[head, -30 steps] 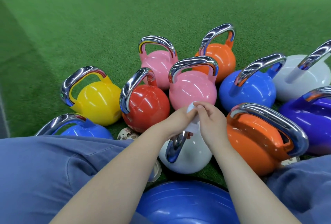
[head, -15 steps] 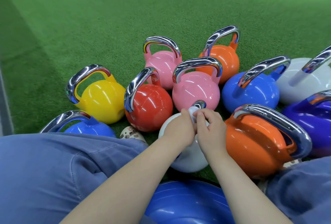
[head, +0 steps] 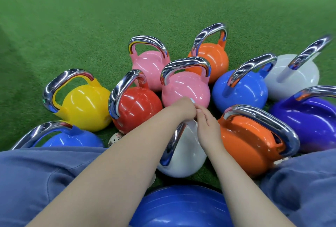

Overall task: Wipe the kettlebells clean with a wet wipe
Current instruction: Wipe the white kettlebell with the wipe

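On green turf point(head: 91, 17), the white kettlebell point(head: 183, 154) has tilted nearer; left hand point(head: 183, 110) fingers pinch the wipe point(head: 192, 101), right hand point(head: 207, 126) fingers straightened together.

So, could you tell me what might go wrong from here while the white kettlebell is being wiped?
1. The white kettlebell leans toward the person, its chrome handle low; it could roll onto the legs or against the orange kettlebell.
2. The left hand pinches only a small bit of wet wipe, which could slip out.
3. The bells are packed tight, so fingers of the right hand could get pinched between them.
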### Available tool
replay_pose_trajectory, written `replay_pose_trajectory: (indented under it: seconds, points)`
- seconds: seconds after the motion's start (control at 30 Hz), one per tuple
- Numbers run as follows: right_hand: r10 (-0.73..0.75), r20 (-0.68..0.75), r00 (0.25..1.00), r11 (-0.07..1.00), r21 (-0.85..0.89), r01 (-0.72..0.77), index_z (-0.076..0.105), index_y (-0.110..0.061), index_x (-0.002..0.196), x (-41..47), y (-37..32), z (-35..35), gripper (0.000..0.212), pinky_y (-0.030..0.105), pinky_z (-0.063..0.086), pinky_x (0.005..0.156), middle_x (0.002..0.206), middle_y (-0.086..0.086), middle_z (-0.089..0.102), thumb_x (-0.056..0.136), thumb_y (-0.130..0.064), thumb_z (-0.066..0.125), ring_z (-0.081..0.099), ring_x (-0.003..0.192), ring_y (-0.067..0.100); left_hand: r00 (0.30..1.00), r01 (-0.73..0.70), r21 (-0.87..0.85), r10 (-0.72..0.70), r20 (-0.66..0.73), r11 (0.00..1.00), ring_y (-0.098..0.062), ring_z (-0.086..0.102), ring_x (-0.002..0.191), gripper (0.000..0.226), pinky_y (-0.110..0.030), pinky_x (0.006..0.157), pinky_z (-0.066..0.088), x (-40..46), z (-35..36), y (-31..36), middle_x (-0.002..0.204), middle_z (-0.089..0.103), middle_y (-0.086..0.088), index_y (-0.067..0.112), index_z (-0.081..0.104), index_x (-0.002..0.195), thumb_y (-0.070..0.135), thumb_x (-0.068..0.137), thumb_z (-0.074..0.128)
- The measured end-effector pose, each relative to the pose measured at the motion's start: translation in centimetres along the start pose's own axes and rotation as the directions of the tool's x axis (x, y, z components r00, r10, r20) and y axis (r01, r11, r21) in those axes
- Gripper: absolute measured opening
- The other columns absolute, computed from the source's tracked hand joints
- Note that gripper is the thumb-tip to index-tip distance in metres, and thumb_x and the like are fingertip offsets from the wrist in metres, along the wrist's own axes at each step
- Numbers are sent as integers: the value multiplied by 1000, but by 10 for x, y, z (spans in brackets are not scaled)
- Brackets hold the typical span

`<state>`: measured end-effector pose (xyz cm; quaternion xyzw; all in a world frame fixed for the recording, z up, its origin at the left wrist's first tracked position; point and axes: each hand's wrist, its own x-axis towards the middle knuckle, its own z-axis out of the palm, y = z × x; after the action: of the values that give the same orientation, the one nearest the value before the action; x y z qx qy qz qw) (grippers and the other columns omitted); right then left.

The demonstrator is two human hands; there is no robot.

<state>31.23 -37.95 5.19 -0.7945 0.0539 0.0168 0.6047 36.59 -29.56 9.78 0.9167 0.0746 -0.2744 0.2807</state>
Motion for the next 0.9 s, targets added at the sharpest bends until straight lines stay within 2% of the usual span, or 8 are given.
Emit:
replay_pose_trajectory:
  seconds: [0.13,0.23,0.4,0.5,0.57,0.63,0.83,0.9]
  points:
    - [51,18,999,999,17,-52,58,-18,125,2,4,-1,35,20,35,96,125,-4,58,98,-16,35,49,117,9,992,-84,-110,94,83,990,-15,43,65,25,-21,53,33,7,-4,-11,82,54,-9,-6,53,107,11,90,44]
    - [-17,-27,1000,999,-41,16,64,-15,115,1,2,0,31,11,34,87,114,-5,61,94,-8,41,51,107,6,977,-148,-269,184,112,952,-12,33,57,11,-12,44,28,-9,-4,-15,63,37,0,7,46,73,6,84,46]
    - [-198,-9,980,961,-200,192,68,-12,104,1,-4,0,28,2,32,75,95,-3,58,86,0,50,50,90,6,937,-23,-363,147,317,931,-15,57,108,35,-31,89,44,-30,-24,-45,118,60,2,25,54,121,44,93,43]
    - [-254,28,967,938,-237,254,66,-16,115,-4,-2,2,33,12,36,85,99,-2,55,87,-4,51,52,97,13,985,-167,-175,173,19,970,-14,44,124,39,-15,93,35,-29,-43,-53,130,52,0,18,54,128,36,98,39]
    - [-295,-2,955,920,-272,283,67,-15,115,-9,1,7,34,21,36,93,110,4,56,87,-11,48,53,107,21,936,-290,-11,281,-214,957,-14,28,137,37,-16,103,22,-28,-48,-50,147,35,-3,15,49,134,20,97,45]
    - [-347,-8,938,874,-367,320,66,-12,116,-11,4,12,39,20,30,98,121,10,56,84,-14,43,50,113,25,907,-365,90,376,-190,926,-14,18,142,41,-15,108,10,-26,-37,-47,154,19,-3,14,44,137,13,96,45]
    - [-282,23,959,947,-155,282,58,-7,124,2,-3,11,42,-7,22,90,115,-11,50,88,-8,36,39,107,-11,941,-331,-264,337,-23,906,-12,22,140,56,-20,113,15,-17,6,-40,153,22,-3,10,13,148,28,100,33]
    - [-205,50,977,969,-129,210,63,-10,116,12,-5,12,35,-2,31,80,107,-10,54,93,-6,37,46,100,-3,962,-238,-378,271,36,895,-11,24,138,57,-16,109,15,-8,3,-40,149,24,2,13,12,149,35,100,29]
